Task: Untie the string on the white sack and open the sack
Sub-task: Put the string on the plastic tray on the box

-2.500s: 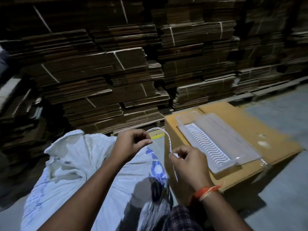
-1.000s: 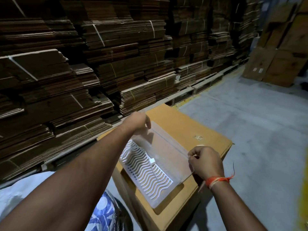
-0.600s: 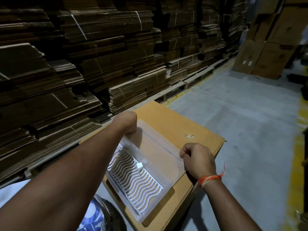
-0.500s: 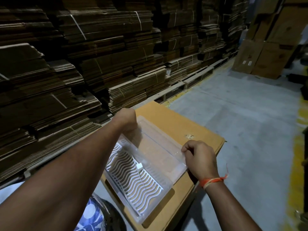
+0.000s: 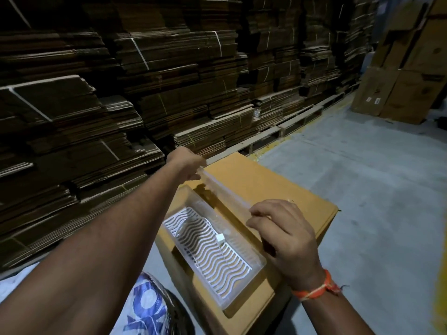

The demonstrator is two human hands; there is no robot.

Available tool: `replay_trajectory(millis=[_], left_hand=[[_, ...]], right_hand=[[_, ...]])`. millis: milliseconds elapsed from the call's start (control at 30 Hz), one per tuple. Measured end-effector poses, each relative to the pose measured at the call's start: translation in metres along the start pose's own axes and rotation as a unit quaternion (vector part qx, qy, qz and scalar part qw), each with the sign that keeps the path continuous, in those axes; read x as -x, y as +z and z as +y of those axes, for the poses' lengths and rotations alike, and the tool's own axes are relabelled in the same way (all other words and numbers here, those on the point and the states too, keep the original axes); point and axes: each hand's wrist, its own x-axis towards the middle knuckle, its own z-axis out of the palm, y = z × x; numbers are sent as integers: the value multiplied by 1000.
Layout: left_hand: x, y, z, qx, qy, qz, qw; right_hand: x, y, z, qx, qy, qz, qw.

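Note:
Only a corner of the white sack point(image 5: 147, 308), with its blue print, shows at the bottom left under my left forearm. No string is visible. My left hand point(image 5: 187, 163) pinches the far end of a clear plastic lid point(image 5: 225, 197). My right hand point(image 5: 283, 228) pinches the near end of the lid's raised edge. The lid is tilted up over a clear tray point(image 5: 212, 247) with a white wavy grid, which lies on a brown cardboard box point(image 5: 278, 180).
Tied bundles of flattened cardboard point(image 5: 145, 81) are stacked high on pallets along the left and back. Upright brown cartons point(image 5: 406, 88) stand at the far right. Grey concrete floor point(image 5: 375, 189) lies to the right of the box.
2.5 s ago both hands held the white string above the sack. The view then swung right to the box. Both hands took hold of the clear lid and lifted its edge.

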Motion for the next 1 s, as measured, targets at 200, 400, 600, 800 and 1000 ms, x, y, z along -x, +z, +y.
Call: replay_trajectory(millis=[200,400,600,800,1000], left_hand=[[9,-33,-17,42,-37,8,998],[36,-55,-37,114,-44,-15,992],[47,-65,-70,192,-57,-5,980],[64,-70,-90,86,20,51,995],[77,-71,-106,-49,82,83,992]], right_hand=[[16,1,-23,-82,51,-48,994],[22,-7,-54,-90,355,-120,923],[30,-8,-71,-78,462,-277,839],[25,-9,-85,-69,440,-289,847],[30,-1,-97,-13,419,-301,857]])
